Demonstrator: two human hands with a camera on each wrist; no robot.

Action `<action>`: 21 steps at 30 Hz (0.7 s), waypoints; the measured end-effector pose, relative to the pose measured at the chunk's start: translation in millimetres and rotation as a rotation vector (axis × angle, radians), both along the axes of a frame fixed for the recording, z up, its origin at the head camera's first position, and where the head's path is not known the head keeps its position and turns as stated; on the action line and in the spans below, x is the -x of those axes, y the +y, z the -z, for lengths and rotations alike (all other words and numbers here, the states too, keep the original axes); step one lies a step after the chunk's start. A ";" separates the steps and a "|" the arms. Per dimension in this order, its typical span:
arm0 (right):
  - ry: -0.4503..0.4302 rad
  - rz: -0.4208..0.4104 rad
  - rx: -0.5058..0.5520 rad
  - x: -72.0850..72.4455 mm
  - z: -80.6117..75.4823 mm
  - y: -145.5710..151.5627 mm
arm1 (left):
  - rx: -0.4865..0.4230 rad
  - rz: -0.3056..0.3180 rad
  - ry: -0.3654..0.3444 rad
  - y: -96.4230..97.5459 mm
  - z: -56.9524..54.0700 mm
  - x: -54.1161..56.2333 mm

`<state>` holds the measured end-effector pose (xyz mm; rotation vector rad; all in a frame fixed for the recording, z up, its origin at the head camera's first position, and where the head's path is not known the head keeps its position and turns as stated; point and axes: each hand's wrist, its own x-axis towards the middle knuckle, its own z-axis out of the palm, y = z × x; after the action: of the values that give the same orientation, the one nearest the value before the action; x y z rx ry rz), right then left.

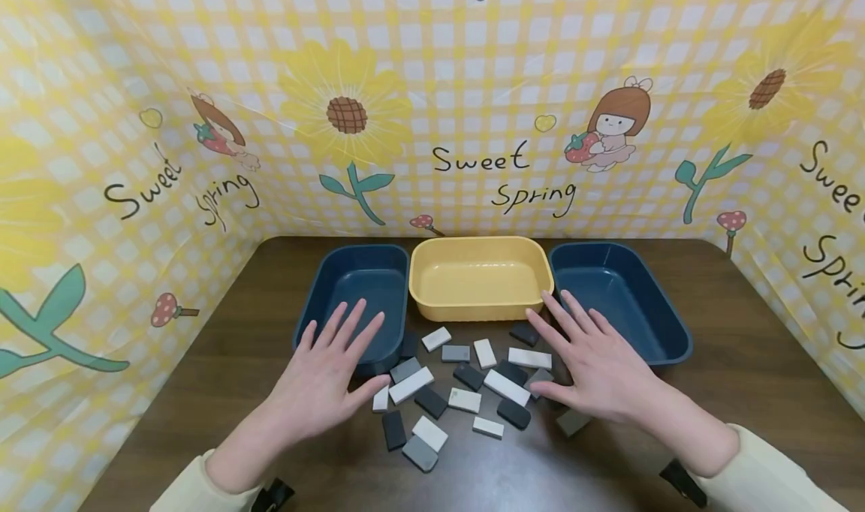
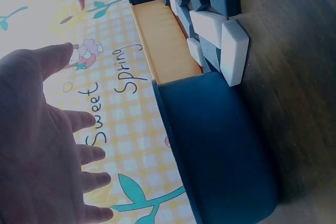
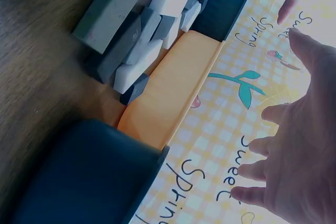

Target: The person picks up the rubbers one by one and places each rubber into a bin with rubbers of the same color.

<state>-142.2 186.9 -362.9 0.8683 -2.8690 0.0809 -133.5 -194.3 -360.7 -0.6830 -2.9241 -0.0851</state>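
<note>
My left hand (image 1: 320,380) hovers with spread, straight fingers in front of the left blue bin (image 1: 307,305), holding nothing. Likewise spread and holding nothing, my right hand (image 1: 598,362) is near the right blue bin (image 1: 665,324) and the right side of the block pile. Between the hands lie several small rectangular blocks in white, grey and black, among them a white block (image 1: 507,387), a black block (image 1: 431,402) and a grey block (image 1: 420,453). Both wrist views show the palms held above the table, apart from the blocks. The right hand partly covers a few blocks.
A yellow bin (image 1: 481,309) stands between the two blue bins at the back of the brown wooden table (image 1: 203,392). Behind and at both sides hangs a yellow checked cloth (image 1: 473,69) with flowers and lettering.
</note>
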 end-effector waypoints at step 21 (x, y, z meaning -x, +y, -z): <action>-0.138 -0.156 -0.039 24.6 24.8 -63.1 | -0.036 -0.062 -0.057 -18.8 15.0 14.4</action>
<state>-166.9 123.8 -387.6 1.1358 -2.9323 0.1056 -147.9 -213.1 -375.7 -0.5935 -2.9871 -0.1528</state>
